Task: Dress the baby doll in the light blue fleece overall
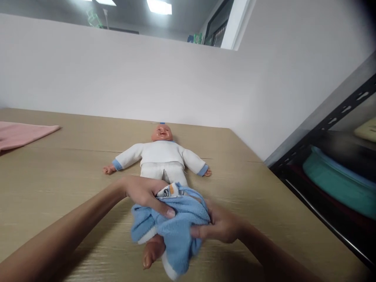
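Observation:
A baby doll (pixel 162 152) in a white top with blue cuffs lies on its back on the wooden table, head toward the wall and arms spread. Around its lower legs are light blue pants (pixel 179 215) with white hems and a printed label at the waist. One doll foot (pixel 153 250) sticks out of a leg opening; the other foot is hidden in the cloth. My left hand (pixel 149 196) grips the waist from the left, thumb on top. At the right side, my right hand (pixel 219 223) pinches the fabric, slightly blurred.
Pink cloth (pixel 23 134) lies at the table's far left. A pale wall (pixel 132 78) rises behind the wooden table (pixel 73 172). To the right stands a dark metal shelf (pixel 329 121) holding a teal basin (pixel 337 180).

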The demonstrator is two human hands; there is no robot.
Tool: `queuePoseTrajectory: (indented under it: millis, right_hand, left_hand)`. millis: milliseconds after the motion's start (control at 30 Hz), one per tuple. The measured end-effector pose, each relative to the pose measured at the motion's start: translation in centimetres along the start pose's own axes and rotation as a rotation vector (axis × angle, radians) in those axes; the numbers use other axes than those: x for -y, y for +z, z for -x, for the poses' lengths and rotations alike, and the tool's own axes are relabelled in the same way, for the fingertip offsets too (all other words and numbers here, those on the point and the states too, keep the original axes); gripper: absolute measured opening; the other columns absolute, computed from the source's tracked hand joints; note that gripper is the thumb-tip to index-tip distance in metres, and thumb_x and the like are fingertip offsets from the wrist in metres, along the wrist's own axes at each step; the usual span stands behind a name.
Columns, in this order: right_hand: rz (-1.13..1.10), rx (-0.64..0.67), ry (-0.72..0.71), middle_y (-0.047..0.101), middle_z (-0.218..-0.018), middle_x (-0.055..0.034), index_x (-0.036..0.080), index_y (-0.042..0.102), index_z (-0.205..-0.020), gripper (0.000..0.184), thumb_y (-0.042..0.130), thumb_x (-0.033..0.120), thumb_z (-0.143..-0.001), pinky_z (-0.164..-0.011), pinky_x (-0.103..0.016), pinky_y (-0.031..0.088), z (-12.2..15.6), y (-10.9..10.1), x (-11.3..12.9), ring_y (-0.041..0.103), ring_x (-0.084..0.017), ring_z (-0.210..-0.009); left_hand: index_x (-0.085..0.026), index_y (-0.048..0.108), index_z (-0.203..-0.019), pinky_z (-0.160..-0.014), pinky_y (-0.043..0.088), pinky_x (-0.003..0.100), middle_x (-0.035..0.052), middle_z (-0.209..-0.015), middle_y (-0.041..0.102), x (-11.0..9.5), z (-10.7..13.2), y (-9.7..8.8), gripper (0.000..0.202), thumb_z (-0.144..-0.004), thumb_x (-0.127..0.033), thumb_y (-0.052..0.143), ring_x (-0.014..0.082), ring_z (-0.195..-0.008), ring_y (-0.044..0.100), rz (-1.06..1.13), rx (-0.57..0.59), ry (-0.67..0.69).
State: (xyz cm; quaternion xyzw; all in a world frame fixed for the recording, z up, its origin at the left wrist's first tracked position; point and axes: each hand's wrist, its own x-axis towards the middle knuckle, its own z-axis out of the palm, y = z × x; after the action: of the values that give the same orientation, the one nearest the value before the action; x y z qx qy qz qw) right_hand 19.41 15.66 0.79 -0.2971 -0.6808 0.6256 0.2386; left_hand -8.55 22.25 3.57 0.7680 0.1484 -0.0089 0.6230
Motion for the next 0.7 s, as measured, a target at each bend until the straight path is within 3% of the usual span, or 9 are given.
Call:
queuePoseTrajectory:
  millis: [67,133,233,367,433,567,633,700]
  right_hand:
    - [-0.06,0.002,0.056,0.072,-0.095,-0.0031,0.023,0.081,-0.104,0.043,0.079,0.063,-0.09,-0.088,-0.037,0.06,-0.2,-0.1,-1.0,0.065,-0.022,-0.087]
    - [-0.127,-0.079,0.1,0.072,-0.097,-0.0029,0.024,0.081,-0.104,0.048,0.077,0.069,-0.089,-0.093,-0.038,0.057,-0.3,0.0,-1.8,0.065,-0.022,-0.09]
    - [-0.141,-0.074,0.13,0.074,-0.108,-0.0046,0.025,0.08,-0.116,0.055,0.078,0.072,-0.088,-0.099,-0.039,0.055,-0.1,0.1,-1.8,0.067,-0.024,-0.099]
    - [-0.232,0.158,0.105,0.076,-0.116,-0.0091,0.021,0.075,-0.13,0.072,0.083,0.075,-0.082,-0.106,-0.041,0.054,0.1,0.2,-1.0,0.071,-0.027,-0.107]
    - [-0.291,0.219,0.114,0.076,-0.113,-0.0096,0.019,0.074,-0.131,0.077,0.091,0.07,-0.075,-0.104,-0.04,0.055,0.1,0.3,-1.1,0.072,-0.026,-0.104]
    - [-0.378,0.132,0.107,0.075,-0.1,-0.0068,0.019,0.071,-0.132,0.078,0.093,0.064,-0.071,-0.081,-0.033,0.057,-0.3,0.8,-2.1,0.065,-0.019,-0.078]
    - [-0.447,0.124,0.075,0.071,-0.086,-0.0047,0.017,0.071,-0.13,0.074,0.087,0.065,-0.075,-0.07,-0.031,0.053,-0.6,1.2,-2.1,0.058,-0.018,-0.067]
    - [-0.478,0.165,0.029,0.065,-0.076,-0.0027,0.016,0.072,-0.125,0.069,0.081,0.067,-0.079,-0.065,-0.031,0.049,-1.0,1.6,-1.5,0.054,-0.017,-0.062]
  left_hand:
    - [-0.018,0.08,-0.108,-0.093,0.064,0.03,0.0034,-0.106,0.084,0.2,-0.1,0.2,0.039,-0.084,-0.048,0.09,0.0258,-0.099,0.078,0.068,0.058,-0.038]
    - [-0.019,0.08,-0.11,-0.093,0.066,0.033,0.0049,-0.11,0.084,0.4,-0.2,0.3,0.046,-0.076,-0.046,0.097,0.027,-0.098,0.078,0.169,0.094,-0.048]
    - [-0.018,0.081,-0.111,-0.106,0.062,0.039,0.007,-0.116,0.084,1.1,-0.3,0.3,0.045,-0.084,-0.053,0.09,0.0305,-0.11,0.076,0.192,0.075,0.033]
    - [-0.02,0.083,-0.118,-0.121,0.052,0.04,0.0052,-0.127,0.081,2.1,-0.3,0.0,0.052,-0.093,-0.065,0.077,0.0322,-0.131,0.069,0.145,-0.019,0.1]
    - [-0.02,0.083,-0.117,-0.121,0.052,0.039,0.0047,-0.128,0.081,2.5,-0.2,0.1,0.053,-0.094,-0.066,0.076,0.0309,-0.13,0.07,0.177,-0.062,0.089]
    - [-0.019,0.081,-0.118,-0.111,0.059,0.039,0.0065,-0.117,0.083,3.1,-0.3,0.4,0.061,-0.087,-0.072,0.081,0.0291,-0.116,0.075,0.238,-0.146,0.024]
    - [-0.018,0.08,-0.114,-0.104,0.062,0.039,0.0086,-0.109,0.083,3.4,-0.4,0.5,0.069,-0.078,-0.076,0.086,0.0302,-0.109,0.076,0.29,-0.093,0.05]
    - [-0.017,0.08,-0.109,-0.098,0.065,0.038,0.0084,-0.1,0.083,3.4,-0.6,0.6,0.071,-0.064,-0.069,0.097,0.0306,-0.101,0.078,0.35,0.001,0.091]
